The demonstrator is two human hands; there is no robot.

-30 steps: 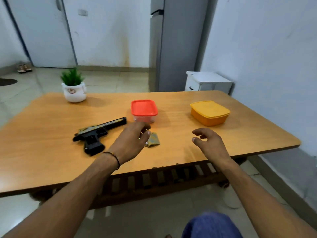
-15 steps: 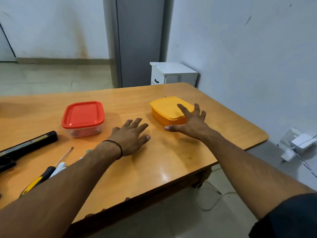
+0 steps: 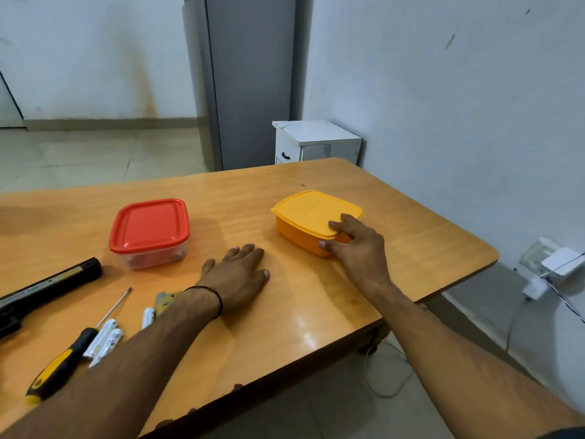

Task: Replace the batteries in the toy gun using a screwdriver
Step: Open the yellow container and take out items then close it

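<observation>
Yellow box [image 3: 304, 213] at two o'clock: right hand [image 3: 357, 248] grips its near corner; left hand [image 3: 237, 277] lies flat, fingers [image 3: 247, 251] straight, on worktop [image 3: 316, 312].

On the desk [image 3: 316, 315] the toy gun [image 3: 47, 286] lies at far left, the screwdriver [image 3: 63, 359] before it, the batteries [image 3: 106, 339] just right of the screwdriver. Behind these sits one lidded box [image 3: 150, 231]; the second box [image 3: 304, 213] sits well to its right. The left hand [image 3: 237, 277] lies flat before the gap between them; the right hand [image 3: 357, 248] grips the second box's near corner.
</observation>
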